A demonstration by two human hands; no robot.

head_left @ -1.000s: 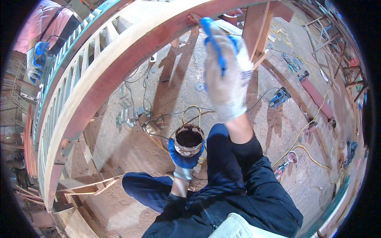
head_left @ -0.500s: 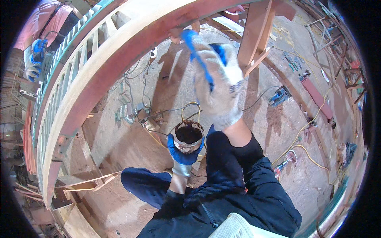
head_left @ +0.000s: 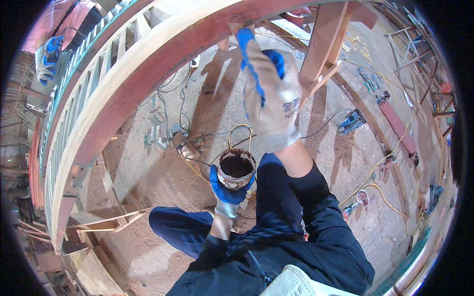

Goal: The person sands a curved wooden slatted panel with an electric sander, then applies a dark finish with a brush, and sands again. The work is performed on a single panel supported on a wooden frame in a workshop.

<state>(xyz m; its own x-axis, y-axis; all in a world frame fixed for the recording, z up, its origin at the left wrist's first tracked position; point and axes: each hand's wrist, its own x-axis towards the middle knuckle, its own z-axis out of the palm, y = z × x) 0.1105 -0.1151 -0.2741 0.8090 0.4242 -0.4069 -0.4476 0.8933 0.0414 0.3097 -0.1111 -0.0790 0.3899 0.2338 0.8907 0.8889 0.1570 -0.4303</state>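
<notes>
My left hand (head_left: 229, 193), in a blue-and-white work glove, is closed round a small round pot (head_left: 236, 170). The pot's rim is smeared, and dark brown stuff lies inside. Up at the curved wooden beam (head_left: 148, 74), my gloved right hand (head_left: 271, 89) reaches to the reddish-brown inner face. Its blue fingertip end meets that face beside a small lighter brown patch. The fingers look closed, seen from the back of the hand. Whatever they hold, if anything, is hidden or too small to name.
A slatted frame runs behind the beam, where another person's gloved hand (head_left: 48, 59) shows. An upright wooden post (head_left: 321, 49) stands to the right. Cables, a blue power tool (head_left: 351, 122), a red-and-silver tool (head_left: 356, 203) and a reddish roller-like bar (head_left: 396, 123) lie on the floor.
My right hand has shifted slightly, its fingertip end now against the beam's face beside the lighter patch. The pot in my left hand stays nearly in place. The other person's hand moved slightly up.
</notes>
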